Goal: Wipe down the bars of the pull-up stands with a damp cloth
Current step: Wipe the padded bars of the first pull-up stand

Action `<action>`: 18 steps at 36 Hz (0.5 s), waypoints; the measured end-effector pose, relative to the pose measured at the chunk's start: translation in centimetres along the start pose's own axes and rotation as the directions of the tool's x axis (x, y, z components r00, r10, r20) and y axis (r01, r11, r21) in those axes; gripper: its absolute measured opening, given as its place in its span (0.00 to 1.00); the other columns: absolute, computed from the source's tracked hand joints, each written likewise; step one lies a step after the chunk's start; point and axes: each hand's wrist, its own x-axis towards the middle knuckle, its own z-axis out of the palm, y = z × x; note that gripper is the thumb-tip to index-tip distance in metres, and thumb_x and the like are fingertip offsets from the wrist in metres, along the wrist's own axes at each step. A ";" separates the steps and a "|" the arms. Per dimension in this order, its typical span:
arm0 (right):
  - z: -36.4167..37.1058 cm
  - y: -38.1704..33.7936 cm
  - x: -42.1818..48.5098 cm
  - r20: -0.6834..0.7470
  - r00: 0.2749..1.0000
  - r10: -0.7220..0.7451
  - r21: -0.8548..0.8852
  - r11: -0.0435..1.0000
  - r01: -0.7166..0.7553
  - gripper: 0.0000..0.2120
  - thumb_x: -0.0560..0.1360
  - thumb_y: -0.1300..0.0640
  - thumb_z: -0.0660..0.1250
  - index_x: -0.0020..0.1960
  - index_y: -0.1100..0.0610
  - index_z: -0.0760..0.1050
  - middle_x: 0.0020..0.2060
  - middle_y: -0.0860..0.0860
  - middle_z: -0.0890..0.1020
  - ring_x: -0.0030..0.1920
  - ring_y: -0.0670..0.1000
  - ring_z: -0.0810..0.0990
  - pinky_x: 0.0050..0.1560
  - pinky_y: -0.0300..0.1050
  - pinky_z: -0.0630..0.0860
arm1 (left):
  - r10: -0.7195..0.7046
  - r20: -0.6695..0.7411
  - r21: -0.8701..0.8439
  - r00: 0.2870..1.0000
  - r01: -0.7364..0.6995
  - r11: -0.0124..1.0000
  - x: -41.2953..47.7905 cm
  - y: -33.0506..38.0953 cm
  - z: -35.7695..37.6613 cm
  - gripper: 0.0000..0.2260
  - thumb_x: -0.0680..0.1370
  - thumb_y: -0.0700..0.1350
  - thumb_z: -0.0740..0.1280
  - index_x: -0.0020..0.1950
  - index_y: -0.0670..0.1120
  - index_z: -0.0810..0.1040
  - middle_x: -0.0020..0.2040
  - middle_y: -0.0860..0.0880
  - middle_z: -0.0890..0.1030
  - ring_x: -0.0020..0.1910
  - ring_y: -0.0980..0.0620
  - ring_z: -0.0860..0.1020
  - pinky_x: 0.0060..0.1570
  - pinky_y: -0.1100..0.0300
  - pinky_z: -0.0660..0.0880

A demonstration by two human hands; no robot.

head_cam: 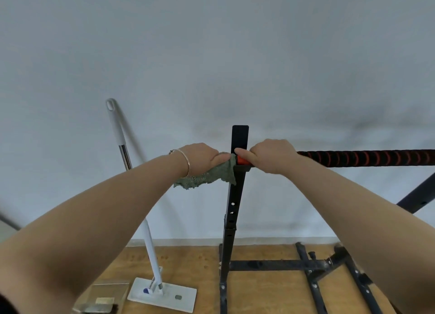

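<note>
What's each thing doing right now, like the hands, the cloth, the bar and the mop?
left hand: grips the cloth.
cloth: bunched against the post.
right hand: grips the bar end.
bar: level.
post: upright.
mop: leaning on the wall.

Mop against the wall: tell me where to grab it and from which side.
Grip the mop by the pale sleeve at the top of its handle, fingers wrapping from the room side. Its top seems to lean on the wall, blocking the back, and the flat head sits low.
</note>
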 end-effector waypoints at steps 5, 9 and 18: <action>-1.7 0.4 1.0 0.454 0.891 0.017 0.355 0.914 -0.198 0.47 0.77 0.27 0.38 0.41 0.64 0.80 0.31 0.56 0.85 0.33 0.55 0.85 0.53 0.51 0.78 | -0.005 -0.135 0.210 0.991 0.034 0.977 -0.8 0.3 0.9 0.26 0.81 0.66 0.44 0.45 0.48 0.71 0.36 0.51 0.74 0.38 0.48 0.75 0.43 0.53 0.72; -1.4 -0.2 0.6 0.296 0.951 0.087 0.276 0.945 -0.173 0.39 0.80 0.32 0.40 0.35 0.59 0.75 0.25 0.53 0.78 0.25 0.55 0.76 0.43 0.47 0.77 | 0.000 -0.145 0.248 0.989 0.037 0.968 -1.0 0.3 1.1 0.27 0.81 0.66 0.44 0.47 0.47 0.71 0.36 0.50 0.74 0.39 0.47 0.75 0.41 0.53 0.70; 3.6 0.8 -1.4 -0.312 0.937 -0.156 -0.347 0.937 0.041 0.25 0.64 0.61 0.78 0.61 0.56 0.80 0.24 0.50 0.70 0.20 0.51 0.65 0.31 0.36 0.50 | -0.004 0.162 -0.032 0.987 0.010 0.999 0.2 0.2 -1.2 0.27 0.80 0.67 0.54 0.43 0.44 0.74 0.39 0.49 0.75 0.38 0.51 0.72 0.43 0.55 0.68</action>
